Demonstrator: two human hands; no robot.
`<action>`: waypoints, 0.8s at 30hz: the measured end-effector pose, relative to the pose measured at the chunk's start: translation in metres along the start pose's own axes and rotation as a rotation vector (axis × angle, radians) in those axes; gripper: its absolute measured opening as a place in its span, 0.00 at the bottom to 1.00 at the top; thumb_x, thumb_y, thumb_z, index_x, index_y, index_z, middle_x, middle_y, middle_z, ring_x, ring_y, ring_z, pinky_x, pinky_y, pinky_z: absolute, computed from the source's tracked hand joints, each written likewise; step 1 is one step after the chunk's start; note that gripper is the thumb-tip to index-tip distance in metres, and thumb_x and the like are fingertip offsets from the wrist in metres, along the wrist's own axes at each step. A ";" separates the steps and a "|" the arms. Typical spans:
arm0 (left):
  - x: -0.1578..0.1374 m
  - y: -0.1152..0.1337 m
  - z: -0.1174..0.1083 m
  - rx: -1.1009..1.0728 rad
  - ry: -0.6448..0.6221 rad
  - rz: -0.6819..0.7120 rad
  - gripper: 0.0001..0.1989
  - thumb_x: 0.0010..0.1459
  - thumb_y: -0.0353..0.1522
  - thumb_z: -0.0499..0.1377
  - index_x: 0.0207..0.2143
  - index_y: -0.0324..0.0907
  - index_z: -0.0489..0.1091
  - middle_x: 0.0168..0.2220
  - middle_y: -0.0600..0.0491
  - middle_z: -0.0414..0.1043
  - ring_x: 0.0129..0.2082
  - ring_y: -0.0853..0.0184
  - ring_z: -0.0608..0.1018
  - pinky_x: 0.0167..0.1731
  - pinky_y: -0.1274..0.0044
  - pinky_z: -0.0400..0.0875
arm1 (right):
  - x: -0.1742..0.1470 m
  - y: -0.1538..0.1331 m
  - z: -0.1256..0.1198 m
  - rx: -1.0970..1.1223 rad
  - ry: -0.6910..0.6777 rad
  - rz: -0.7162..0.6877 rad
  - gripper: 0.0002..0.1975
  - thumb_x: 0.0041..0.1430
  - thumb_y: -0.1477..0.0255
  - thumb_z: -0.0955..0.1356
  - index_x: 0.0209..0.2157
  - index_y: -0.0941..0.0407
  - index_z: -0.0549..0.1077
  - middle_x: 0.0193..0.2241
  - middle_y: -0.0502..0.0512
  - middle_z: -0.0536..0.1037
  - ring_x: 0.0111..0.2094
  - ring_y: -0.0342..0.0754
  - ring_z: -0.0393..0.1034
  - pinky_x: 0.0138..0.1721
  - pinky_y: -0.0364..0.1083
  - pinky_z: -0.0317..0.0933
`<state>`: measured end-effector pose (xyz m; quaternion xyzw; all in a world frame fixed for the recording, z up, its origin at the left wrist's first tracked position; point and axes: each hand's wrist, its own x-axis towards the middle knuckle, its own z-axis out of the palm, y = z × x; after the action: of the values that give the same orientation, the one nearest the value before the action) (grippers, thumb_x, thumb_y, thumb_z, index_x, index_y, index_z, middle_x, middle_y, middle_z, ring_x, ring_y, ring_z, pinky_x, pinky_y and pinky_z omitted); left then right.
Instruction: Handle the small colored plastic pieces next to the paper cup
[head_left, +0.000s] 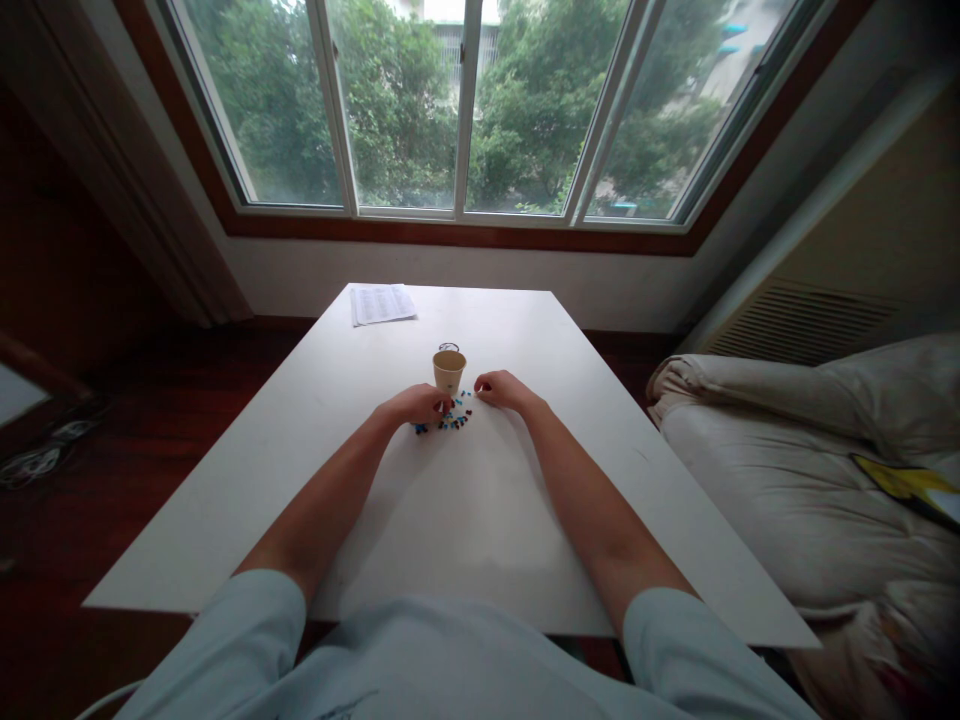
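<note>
A brown paper cup (449,372) stands upright on the white table (450,540), its mouth facing up; what it holds is hidden. Small blue, dark red and dark beads (453,422) lie scattered just in front of it. My left hand (420,403) is over the left part of the beads, beside the cup's base, fingers pinched together. To the right of the cup, my right hand (504,388) rests low over the table with thumb and fingertips pressed together. Whatever either pinch holds is too small to make out.
Behind the cup lies a thin dark looped string or wire (448,347). Printed papers (382,304) sit at the table's far left corner. A cream padded sofa (750,480) is along the right side. Beyond the table is a wide window (405,120).
</note>
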<state>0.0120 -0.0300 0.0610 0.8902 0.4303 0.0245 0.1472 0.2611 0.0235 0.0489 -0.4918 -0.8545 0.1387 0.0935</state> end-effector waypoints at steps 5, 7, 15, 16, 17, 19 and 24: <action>-0.001 0.000 -0.003 0.031 -0.009 -0.020 0.14 0.51 0.33 0.58 0.40 0.47 0.76 0.35 0.54 0.76 0.31 0.66 0.74 0.29 0.78 0.62 | 0.003 -0.003 0.004 -0.047 -0.005 -0.027 0.09 0.57 0.71 0.69 0.40 0.53 0.80 0.35 0.51 0.80 0.33 0.42 0.70 0.34 0.38 0.56; 0.000 0.000 -0.003 0.041 0.009 -0.021 0.14 0.51 0.33 0.58 0.41 0.47 0.76 0.35 0.54 0.76 0.32 0.66 0.74 0.30 0.78 0.62 | 0.005 -0.005 0.007 -0.085 0.000 -0.031 0.09 0.57 0.71 0.69 0.40 0.53 0.79 0.35 0.51 0.80 0.34 0.42 0.69 0.34 0.39 0.56; 0.002 0.003 0.002 0.023 0.015 -0.023 0.15 0.52 0.35 0.59 0.43 0.48 0.76 0.35 0.55 0.77 0.31 0.67 0.75 0.30 0.78 0.63 | 0.004 -0.014 0.008 -0.172 0.013 0.015 0.08 0.58 0.73 0.67 0.37 0.54 0.79 0.36 0.53 0.80 0.35 0.44 0.68 0.35 0.40 0.53; 0.002 0.003 0.002 0.022 0.016 -0.021 0.15 0.51 0.35 0.59 0.43 0.48 0.76 0.35 0.55 0.77 0.31 0.67 0.75 0.30 0.78 0.62 | 0.003 -0.014 0.007 -0.170 0.014 0.019 0.08 0.58 0.73 0.67 0.37 0.55 0.79 0.36 0.53 0.80 0.36 0.43 0.68 0.35 0.40 0.53; 0.002 0.003 0.002 0.022 0.019 -0.021 0.15 0.51 0.35 0.59 0.43 0.48 0.76 0.35 0.55 0.77 0.31 0.67 0.75 0.30 0.78 0.62 | 0.003 -0.015 0.006 -0.168 0.017 0.023 0.08 0.58 0.73 0.67 0.37 0.55 0.78 0.36 0.53 0.79 0.36 0.43 0.68 0.35 0.40 0.53; 0.002 0.003 0.001 0.021 0.024 -0.020 0.15 0.51 0.36 0.59 0.43 0.48 0.76 0.35 0.55 0.77 0.31 0.67 0.75 0.30 0.78 0.62 | 0.002 -0.015 0.005 -0.156 0.024 0.029 0.07 0.58 0.73 0.67 0.36 0.55 0.78 0.35 0.53 0.79 0.36 0.43 0.68 0.35 0.39 0.54; 0.002 0.004 0.001 0.019 0.021 -0.013 0.15 0.52 0.36 0.59 0.43 0.47 0.76 0.35 0.54 0.77 0.32 0.67 0.75 0.31 0.78 0.63 | 0.001 -0.013 0.005 -0.096 0.062 0.036 0.07 0.57 0.74 0.67 0.35 0.55 0.78 0.33 0.52 0.79 0.34 0.42 0.68 0.34 0.39 0.54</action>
<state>0.0167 -0.0309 0.0608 0.8884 0.4380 0.0289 0.1342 0.2485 0.0179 0.0481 -0.5149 -0.8479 0.0842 0.0938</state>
